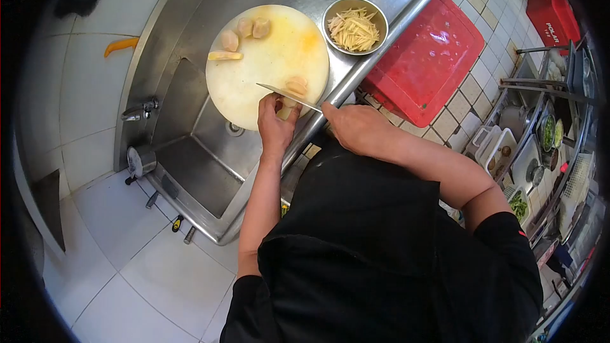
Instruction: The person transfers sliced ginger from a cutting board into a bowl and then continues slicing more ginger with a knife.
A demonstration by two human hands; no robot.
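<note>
My right hand [357, 128] is wrapped round the handle of a knife [286, 96], its blade pointing left across the round white cutting board [267, 63]. Below the blade, the bent fingers of my left hand [277, 128] press a pale piece, apparently peeled ginger, against the board; they hide most of it. Just above the blade lie cut slices of ginger [297, 84]. Several peeled chunks of ginger [229, 40] and a flat yellowish slab [225, 56] rest at the board's upper left. A metal bowl [328, 24] beside the board holds thin pale strips [354, 30].
Under the board's left side is a steel sink [190, 171] with a faucet [140, 110]. An orange-handled tool [121, 46] lies by the wall. Right of the counter edge sits a red lid [422, 57]. Farther right, a rack [546, 89] carries trays of food.
</note>
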